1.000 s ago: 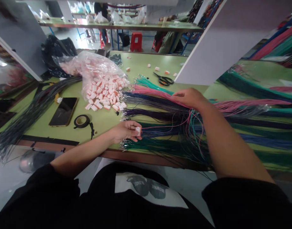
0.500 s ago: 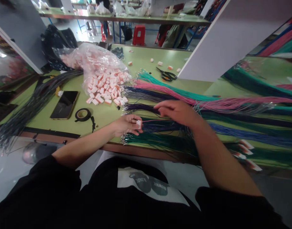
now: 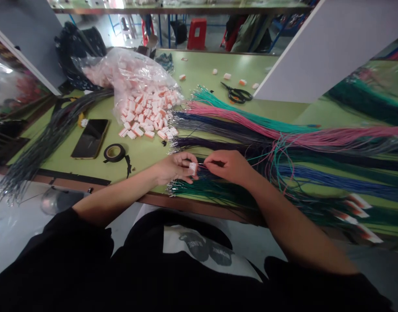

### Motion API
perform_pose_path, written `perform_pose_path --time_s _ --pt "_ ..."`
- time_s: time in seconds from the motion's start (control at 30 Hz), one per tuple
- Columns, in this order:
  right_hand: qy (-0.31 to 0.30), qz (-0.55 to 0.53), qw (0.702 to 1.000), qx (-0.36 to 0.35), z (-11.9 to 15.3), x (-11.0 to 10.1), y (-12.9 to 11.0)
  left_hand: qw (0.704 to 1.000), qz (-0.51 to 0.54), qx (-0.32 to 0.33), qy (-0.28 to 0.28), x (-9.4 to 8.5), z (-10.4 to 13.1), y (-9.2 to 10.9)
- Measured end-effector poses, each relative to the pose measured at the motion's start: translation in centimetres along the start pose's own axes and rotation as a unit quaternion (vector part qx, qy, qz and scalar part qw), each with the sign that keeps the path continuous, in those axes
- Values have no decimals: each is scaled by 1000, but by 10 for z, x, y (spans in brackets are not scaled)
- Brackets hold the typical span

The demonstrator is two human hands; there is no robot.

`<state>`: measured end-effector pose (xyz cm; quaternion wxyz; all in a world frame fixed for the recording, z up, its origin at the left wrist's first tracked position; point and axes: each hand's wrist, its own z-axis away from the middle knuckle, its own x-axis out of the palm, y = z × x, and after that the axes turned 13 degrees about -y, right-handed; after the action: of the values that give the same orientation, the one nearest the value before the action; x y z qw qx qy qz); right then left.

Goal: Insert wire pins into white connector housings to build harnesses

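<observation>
Near the centre of the frame, the left hand (image 3: 177, 169) is holding one white plug (image 3: 193, 168) between thumb and fingers, while the right hand (image 3: 229, 167) is pinching one thin wire (image 3: 200, 164) in its fingertips, just beside the plug. At upper left, one clear bag (image 3: 137, 60) is holding many plugs, with a heap (image 3: 147, 115) spilling from it. Five loose plugs (image 3: 227, 76) are lying at upper centre near one pair of scissors (image 3: 238, 95); four blurred plugs (image 3: 370, 234) are lying at lower right. One phone (image 3: 90, 138) and one tape roll (image 3: 115, 152) are resting at centre left.
</observation>
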<state>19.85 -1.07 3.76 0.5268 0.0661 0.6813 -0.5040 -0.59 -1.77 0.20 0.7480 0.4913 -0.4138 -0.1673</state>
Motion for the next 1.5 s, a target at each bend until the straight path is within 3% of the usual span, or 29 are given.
perform_pose_path --time_s 0.3,0.63,0.73,0.97,1.2,1.37,1.5 --pt "23 134 990 20 0 8 -5 1000 -12 -4 3 1 0 1" --pt "29 163 985 37 -3 18 -8 998 -55 -4 29 7 -2 1" --pt "27 154 986 51 -5 21 -9 996 -76 -2 52 11 -3 0" --pt "-22 -3 999 49 -4 8 -3 994 -75 1 79 12 -3 -1" --pt "9 32 999 37 -8 16 -1 991 -90 -9 99 13 -6 0" --pt "-65 -14 997 38 -6 2 -3 987 -100 -37 119 20 -4 9" --pt "-84 58 994 50 3 -4 -15 980 -170 -39 98 28 3 24"
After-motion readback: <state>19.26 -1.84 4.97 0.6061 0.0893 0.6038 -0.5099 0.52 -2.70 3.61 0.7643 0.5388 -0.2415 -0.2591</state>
